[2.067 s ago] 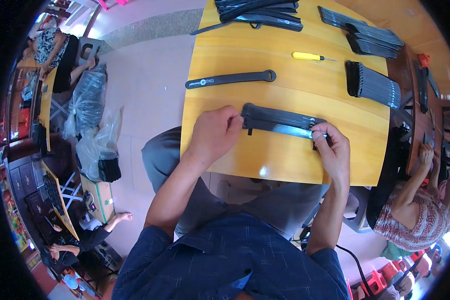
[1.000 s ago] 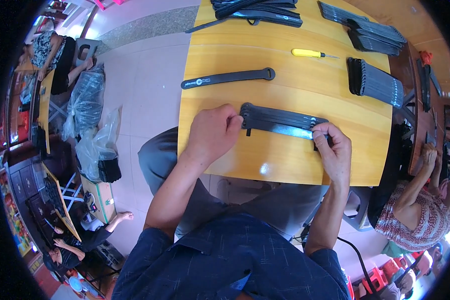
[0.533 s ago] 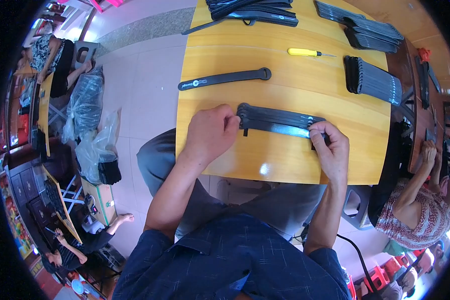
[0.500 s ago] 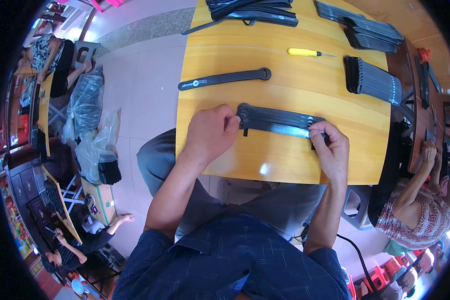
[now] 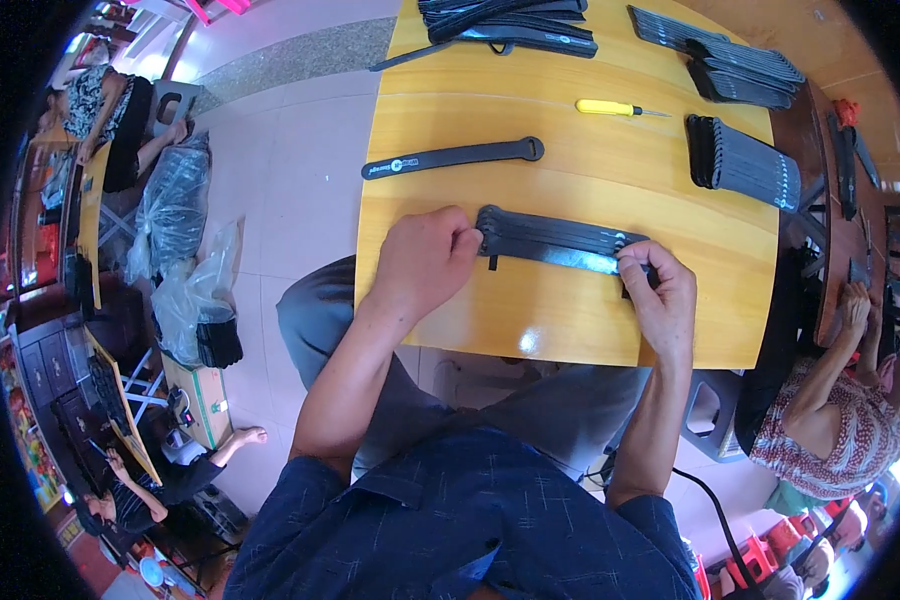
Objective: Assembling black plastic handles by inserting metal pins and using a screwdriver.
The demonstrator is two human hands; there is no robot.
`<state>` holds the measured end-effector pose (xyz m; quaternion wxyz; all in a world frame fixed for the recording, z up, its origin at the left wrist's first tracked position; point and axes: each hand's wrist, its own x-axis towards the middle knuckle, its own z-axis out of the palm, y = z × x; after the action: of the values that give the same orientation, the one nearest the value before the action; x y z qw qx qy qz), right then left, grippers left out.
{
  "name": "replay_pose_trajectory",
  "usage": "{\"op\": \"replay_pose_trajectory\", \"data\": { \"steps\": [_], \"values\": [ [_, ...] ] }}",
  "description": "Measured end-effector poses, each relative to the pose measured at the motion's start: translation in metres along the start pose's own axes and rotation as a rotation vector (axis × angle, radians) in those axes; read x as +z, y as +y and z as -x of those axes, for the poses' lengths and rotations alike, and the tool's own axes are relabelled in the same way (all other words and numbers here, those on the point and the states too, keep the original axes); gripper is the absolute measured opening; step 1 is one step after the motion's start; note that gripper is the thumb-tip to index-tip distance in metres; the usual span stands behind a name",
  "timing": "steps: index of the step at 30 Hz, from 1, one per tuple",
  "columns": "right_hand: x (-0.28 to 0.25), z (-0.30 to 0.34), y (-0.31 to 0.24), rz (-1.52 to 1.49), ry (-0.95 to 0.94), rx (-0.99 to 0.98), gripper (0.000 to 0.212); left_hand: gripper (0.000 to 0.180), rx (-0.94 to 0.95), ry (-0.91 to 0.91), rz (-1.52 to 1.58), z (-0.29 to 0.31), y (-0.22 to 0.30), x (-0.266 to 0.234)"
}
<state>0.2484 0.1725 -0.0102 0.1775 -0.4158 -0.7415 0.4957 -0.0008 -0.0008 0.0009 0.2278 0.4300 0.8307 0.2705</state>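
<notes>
A bundle of black straps point(image 5: 555, 240) lies across the near part of the table, its looped ends on the left. My left hand point(image 5: 425, 260) is closed, thumb and forefinger pinching at the bundle's left end, where a short black tab hangs down. At the opposite end, my right hand point(image 5: 662, 295) pinches the straps between thumb and fingers. Beyond my left hand lies a single black strap point(image 5: 455, 157) with a round eyelet at its right end. What exactly sits between my left fingertips is partly hidden.
A yellow-handled screwdriver point(image 5: 610, 107) lies on the wooden table point(image 5: 530, 330). Stacked straps point(image 5: 745, 165) stand at the right, with another pile point(image 5: 720, 60) behind them. More black straps point(image 5: 510, 25) fill the far edge. A person's forearms point(image 5: 840, 330) are at a table to the right.
The view has shifted slightly. Both hands keep their hold on the strap bundle, with hardly any visible movement.
</notes>
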Motion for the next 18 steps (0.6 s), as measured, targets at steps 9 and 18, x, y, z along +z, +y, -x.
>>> {"op": "replay_pose_trajectory", "data": {
  "steps": [9,18],
  "values": [
    [0.0017,0.0004,-0.0003,-0.002,0.013,0.002,0.007,0.021,-0.029,-0.046,-0.026,-0.0012,-0.0012,-0.0001],
    [0.0025,0.0005,-0.0021,0.002,0.008,0.012,0.006,0.022,0.03,0.01,-0.035,-0.0012,-0.0068,0.0044]
  ]
}}
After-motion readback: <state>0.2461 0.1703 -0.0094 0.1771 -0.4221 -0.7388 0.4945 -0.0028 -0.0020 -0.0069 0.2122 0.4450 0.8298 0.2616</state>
